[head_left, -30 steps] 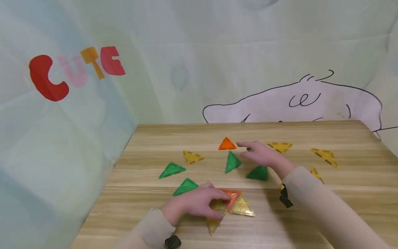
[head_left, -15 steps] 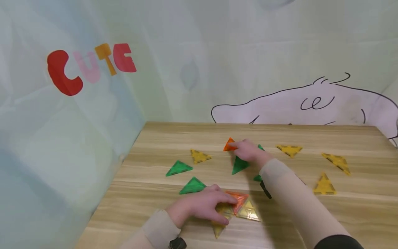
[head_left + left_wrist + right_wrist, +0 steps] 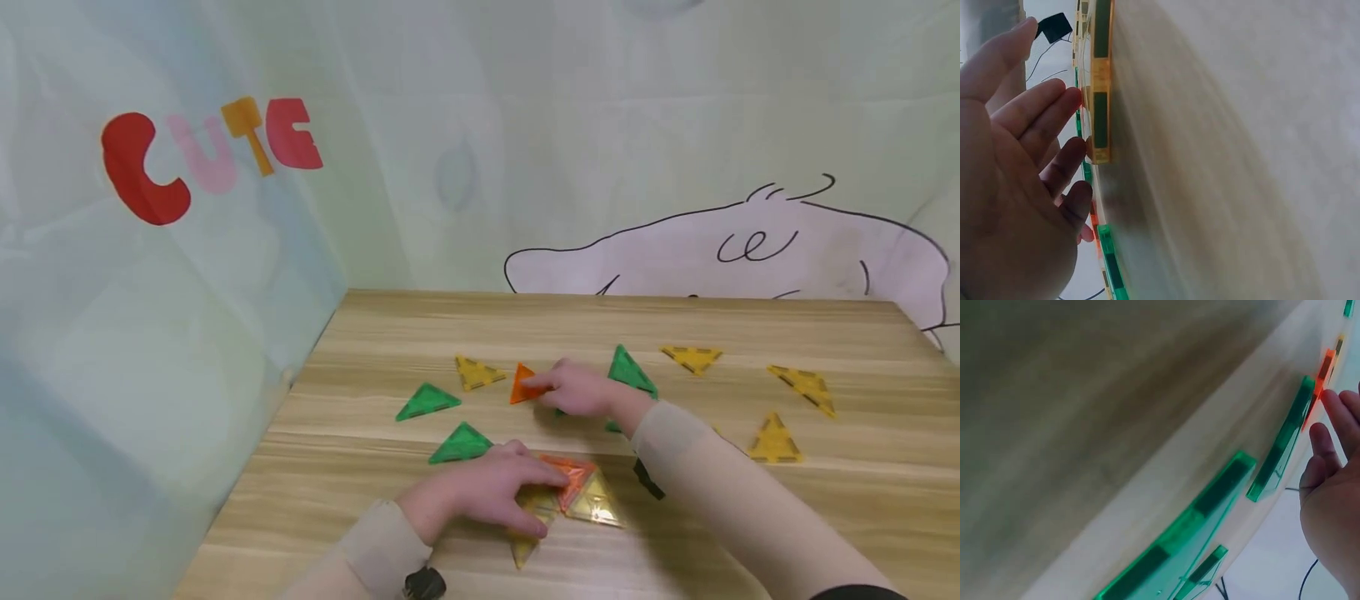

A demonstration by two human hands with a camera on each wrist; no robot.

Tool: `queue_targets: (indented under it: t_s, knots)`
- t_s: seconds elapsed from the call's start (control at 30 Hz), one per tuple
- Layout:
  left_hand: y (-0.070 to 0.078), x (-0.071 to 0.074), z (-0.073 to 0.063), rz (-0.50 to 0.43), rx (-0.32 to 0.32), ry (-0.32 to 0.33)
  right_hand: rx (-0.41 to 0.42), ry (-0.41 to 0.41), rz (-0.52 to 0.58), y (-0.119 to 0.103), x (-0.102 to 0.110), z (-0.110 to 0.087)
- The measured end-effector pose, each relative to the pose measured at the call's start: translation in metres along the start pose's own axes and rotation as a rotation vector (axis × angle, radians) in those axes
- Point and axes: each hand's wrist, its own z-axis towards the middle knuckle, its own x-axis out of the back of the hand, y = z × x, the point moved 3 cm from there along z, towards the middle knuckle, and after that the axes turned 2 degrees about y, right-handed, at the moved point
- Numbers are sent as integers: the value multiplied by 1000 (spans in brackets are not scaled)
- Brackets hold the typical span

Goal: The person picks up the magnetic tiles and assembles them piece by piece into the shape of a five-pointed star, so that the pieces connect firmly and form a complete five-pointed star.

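Observation:
My left hand [image 3: 495, 483] rests with spread fingers on a joined group of triangular magnetic tiles at the front of the table. A reddish-orange triangle tile [image 3: 580, 475] lies under its fingertips. Beside that is a clear yellow triangle tile [image 3: 596, 502], while more yellow ones are partly covered by the hand. Farther back, my right hand [image 3: 579, 387] touches a loose orange triangle tile [image 3: 519, 388] with its extended fingers. In the right wrist view, those fingers reach the orange tile [image 3: 1325, 365] just past a green triangle tile [image 3: 1282, 447].
Green triangle tiles [image 3: 427, 402] and a yellow one [image 3: 477, 373] lie left of my right hand. Another green tile [image 3: 630, 371] is behind its wrist. Several yellow tiles [image 3: 775, 440] are scattered right. A printed cloth backdrop [image 3: 420, 150] stands behind the wooden table [image 3: 360, 333].
My right hand has come left onto the orange tile and slid it toward me and to the left. My left hand has stayed on the joined tiles.

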Motion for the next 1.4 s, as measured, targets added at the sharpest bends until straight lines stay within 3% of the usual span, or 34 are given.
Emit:
queue_targets:
  t_s: [0.33, 0.77, 1.03, 1.23, 1.4]
  knots:
    - [0, -2, -8, 31, -24, 8, 153, -71, -32, -15, -11, -26]
    - [-3, -2, -18, -78, 50, -2, 139, -64, -29, 9, -15, -85]
    - [-6, -2, -18, -99, 65, -5, 105, -19, 4, 25, -12, -122]
    - [-7, -3, -18, -119, 97, -25, 51, -33, 57, 31, -10, -145]
    - [-7, -3, -16, -98, 100, -11, 59, 0, 68, 39, -10, -171]
